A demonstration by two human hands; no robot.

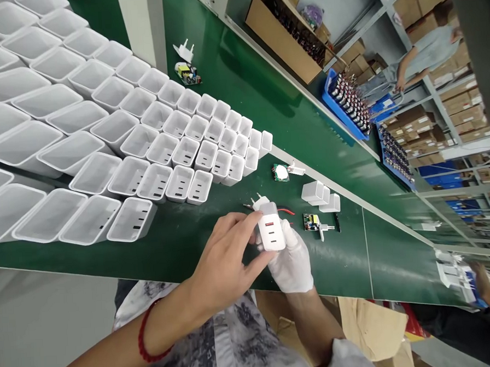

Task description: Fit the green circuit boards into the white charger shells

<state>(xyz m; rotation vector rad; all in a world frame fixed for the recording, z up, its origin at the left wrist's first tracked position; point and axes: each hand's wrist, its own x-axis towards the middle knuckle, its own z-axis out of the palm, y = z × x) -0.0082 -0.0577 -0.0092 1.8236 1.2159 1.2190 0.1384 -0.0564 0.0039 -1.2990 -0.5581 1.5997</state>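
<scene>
A white wall charger [271, 232] with one red port, two dark ports and plug pins at its far end is held over the green bench [182, 230]. My left hand [226, 255], bare, pinches it between thumb and fingers from the left. From the right, my right hand [292, 264] in a white glove closes around its side and underside; some fingers are hidden. Red and black wires [286, 210] lie just behind the charger. To the right is a circuit board with plug pins [311, 222], and farther back a second board [281, 172] with a white part.
Many open white charger housings [199, 187] stand in rows on the left. Two more housings [313, 192] lie at the right. A loose board [188, 73] and plug cap [184, 51] lie behind a post [144, 24]. Blue trays [345, 104] and another person [427, 59] are beyond.
</scene>
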